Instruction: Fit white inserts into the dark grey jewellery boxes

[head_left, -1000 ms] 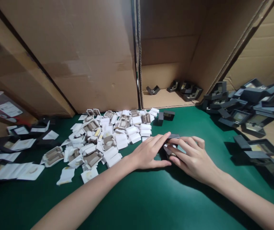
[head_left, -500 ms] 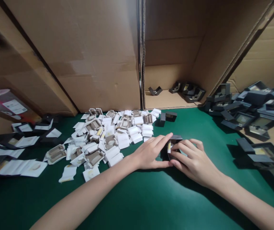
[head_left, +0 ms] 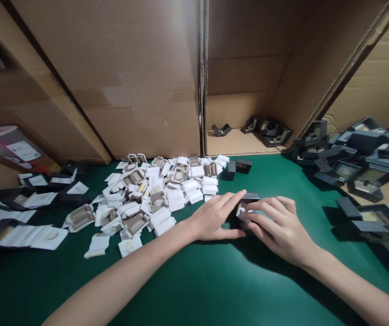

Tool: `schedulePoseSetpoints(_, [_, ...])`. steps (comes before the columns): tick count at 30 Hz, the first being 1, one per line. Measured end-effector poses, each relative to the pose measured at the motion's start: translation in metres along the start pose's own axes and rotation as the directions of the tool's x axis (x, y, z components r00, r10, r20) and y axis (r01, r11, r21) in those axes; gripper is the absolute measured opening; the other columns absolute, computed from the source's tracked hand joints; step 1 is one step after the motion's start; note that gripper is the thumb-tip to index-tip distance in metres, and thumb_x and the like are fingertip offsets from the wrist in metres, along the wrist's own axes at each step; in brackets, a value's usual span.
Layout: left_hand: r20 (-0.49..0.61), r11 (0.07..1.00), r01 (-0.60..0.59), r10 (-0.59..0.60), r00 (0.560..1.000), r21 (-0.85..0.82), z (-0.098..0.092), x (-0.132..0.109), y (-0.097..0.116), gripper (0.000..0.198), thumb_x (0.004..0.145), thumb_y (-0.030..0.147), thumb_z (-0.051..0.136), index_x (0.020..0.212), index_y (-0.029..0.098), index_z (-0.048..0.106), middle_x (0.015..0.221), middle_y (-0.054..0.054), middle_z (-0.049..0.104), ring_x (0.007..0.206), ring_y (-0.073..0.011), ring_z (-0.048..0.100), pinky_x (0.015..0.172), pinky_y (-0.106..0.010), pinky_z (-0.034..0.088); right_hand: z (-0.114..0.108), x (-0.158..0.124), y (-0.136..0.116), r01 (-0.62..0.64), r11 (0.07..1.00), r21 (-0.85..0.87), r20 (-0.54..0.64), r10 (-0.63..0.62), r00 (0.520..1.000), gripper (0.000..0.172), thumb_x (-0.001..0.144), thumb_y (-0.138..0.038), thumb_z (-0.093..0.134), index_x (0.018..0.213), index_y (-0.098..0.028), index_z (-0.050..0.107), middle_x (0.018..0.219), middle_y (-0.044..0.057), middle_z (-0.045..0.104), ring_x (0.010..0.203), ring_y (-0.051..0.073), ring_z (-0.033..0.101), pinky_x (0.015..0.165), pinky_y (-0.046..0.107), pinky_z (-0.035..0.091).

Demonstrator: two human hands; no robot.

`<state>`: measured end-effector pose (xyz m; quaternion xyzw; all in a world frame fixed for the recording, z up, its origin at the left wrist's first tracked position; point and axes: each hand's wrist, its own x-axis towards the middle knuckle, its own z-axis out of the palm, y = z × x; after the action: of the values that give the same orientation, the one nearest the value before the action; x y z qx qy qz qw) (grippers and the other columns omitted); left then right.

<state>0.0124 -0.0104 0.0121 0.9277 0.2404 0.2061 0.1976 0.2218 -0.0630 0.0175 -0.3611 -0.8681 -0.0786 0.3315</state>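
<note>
A small black box (head_left: 250,196) stands on the green table surface, between my two hands. From its left side, my left hand (head_left: 216,216) braces it, the thumb at the near end and the fingers at the far end. My right hand (head_left: 276,224) bends over the box with its fingertips inside the opening. Under those fingertips shows a white paper insert (head_left: 241,211); its lower part is hidden by the fingers. To the left of my left hand lies a heap of white and grey folded card inserts (head_left: 160,192).
Black boxes with white flaps (head_left: 27,235) lie at the left. An opened black box (head_left: 243,166) sits beyond my hands. More opened black boxes (head_left: 357,154) pile up at the right. A large cardboard carton (head_left: 248,77) at the back holds a few. A clear tub (head_left: 14,147) stands far left.
My right fingers have lifted and shifted slightly right at the box. More white now shows inside its opening. My left hand has hardly moved.
</note>
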Motion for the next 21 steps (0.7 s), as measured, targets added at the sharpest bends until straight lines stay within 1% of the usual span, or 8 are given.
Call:
schedulePoseSetpoints(3, [0.009, 1.0, -0.009, 0.008, 1.0, 0.012, -0.001, 0.0, 0.001, 0.092, 0.082, 0.056, 0.058, 0.149, 0.019, 0.007, 0.135, -0.017, 0.046, 0.119, -0.0306, 0.05, 0.096, -0.044, 0.046, -0.003, 0.0, 0.005, -0.021, 1.0, -0.006, -0.08, 0.02, 0.997, 0.012, 0.087, -0.012, 0.056, 0.094, -0.019, 0.062, 0.098, 0.005, 0.068, 0.088, 0.017, 0.057, 0.082, 0.038, 0.033])
schedulePoseSetpoints(6, [0.025, 1.0, -0.008, 0.007, 1.0, 0.021, -0.002, 0.0, 0.001, 0.09, 0.084, 0.054, 0.056, 0.149, 0.018, 0.006, 0.137, -0.017, 0.044, 0.12, -0.0304, 0.049, 0.097, -0.044, 0.045, -0.004, 0.0, 0.011, -0.074, 0.997, -0.022, -0.144, 0.07, 0.987, 0.019, 0.084, -0.004, 0.055, 0.089, -0.02, 0.063, 0.094, 0.005, 0.067, 0.086, 0.018, 0.055, 0.078, 0.037, 0.034])
schedulePoseSetpoints(8, [0.039, 1.0, -0.002, 0.001, 0.999, 0.019, -0.003, 0.0, 0.001, 0.09, 0.084, 0.053, 0.056, 0.149, 0.019, 0.006, 0.137, -0.016, 0.044, 0.119, -0.0303, 0.049, 0.097, -0.044, 0.045, -0.004, -0.001, 0.015, -0.098, 0.994, -0.039, -0.162, 0.091, 0.983, 0.022, 0.081, -0.002, 0.056, 0.085, -0.022, 0.066, 0.097, 0.006, 0.065, 0.089, 0.02, 0.054, 0.076, 0.038, 0.035])
schedulePoseSetpoints(10, [0.042, 1.0, -0.009, 0.008, 0.999, 0.018, -0.003, 0.0, 0.001, 0.09, 0.083, 0.052, 0.056, 0.149, 0.019, 0.005, 0.137, -0.016, 0.044, 0.118, -0.0301, 0.05, 0.096, -0.044, 0.045, -0.002, -0.001, 0.017, -0.113, 0.992, -0.057, -0.167, 0.102, 0.981, 0.02, 0.08, -0.005, 0.059, 0.083, -0.023, 0.068, 0.104, 0.008, 0.063, 0.094, 0.023, 0.052, 0.077, 0.039, 0.036])
schedulePoseSetpoints(13, [0.028, 0.999, -0.046, 0.045, 0.999, 0.03, -0.003, 0.0, 0.0, 0.088, 0.084, 0.051, 0.056, 0.149, 0.018, 0.006, 0.135, -0.016, 0.044, 0.118, -0.0299, 0.049, 0.097, -0.043, 0.044, 0.0, -0.001, 0.02, -0.102, 0.992, -0.068, -0.162, 0.09, 0.983, 0.017, 0.08, -0.012, 0.065, 0.089, -0.025, 0.069, 0.115, 0.009, 0.06, 0.101, 0.026, 0.051, 0.081, 0.042, 0.038])
schedulePoseSetpoints(17, [0.015, 0.994, -0.083, 0.082, 0.997, 0.066, 0.002, 0.0, 0.0, 0.088, 0.085, 0.052, 0.054, 0.149, 0.016, 0.006, 0.129, -0.017, 0.047, 0.114, -0.0305, 0.051, 0.094, -0.044, 0.045, 0.004, 0.0, 0.019, -0.026, 0.996, -0.083, -0.135, 0.014, 0.991, 0.027, 0.08, -0.011, 0.066, 0.101, -0.028, 0.069, 0.126, 0.01, 0.054, 0.11, 0.027, 0.049, 0.087, 0.045, 0.039])
schedulePoseSetpoints(19, [0.017, 0.994, -0.072, 0.071, 0.997, 0.083, 0.006, 0.001, 0.002, 0.089, 0.084, 0.054, 0.053, 0.149, 0.013, 0.007, 0.122, -0.017, 0.05, 0.109, -0.0304, 0.053, 0.091, -0.044, 0.047, 0.006, 0.002, 0.017, 0.01, 0.997, -0.079, -0.115, -0.019, 0.993, 0.025, 0.08, -0.012, 0.065, 0.1, -0.027, 0.069, 0.131, 0.011, 0.051, 0.115, 0.028, 0.047, 0.089, 0.046, 0.039])
schedulePoseSetpoints(21, [0.02, 0.995, -0.058, 0.057, 0.998, 0.081, 0.009, 0.001, 0.004, 0.09, 0.084, 0.054, 0.054, 0.149, 0.013, 0.006, 0.12, -0.017, 0.05, 0.106, -0.0298, 0.054, 0.09, -0.044, 0.048, 0.007, 0.004, 0.014, 0.025, 0.997, -0.066, -0.102, -0.031, 0.994, 0.017, 0.08, -0.014, 0.066, 0.093, -0.025, 0.07, 0.133, 0.011, 0.05, 0.119, 0.03, 0.045, 0.091, 0.047, 0.039])
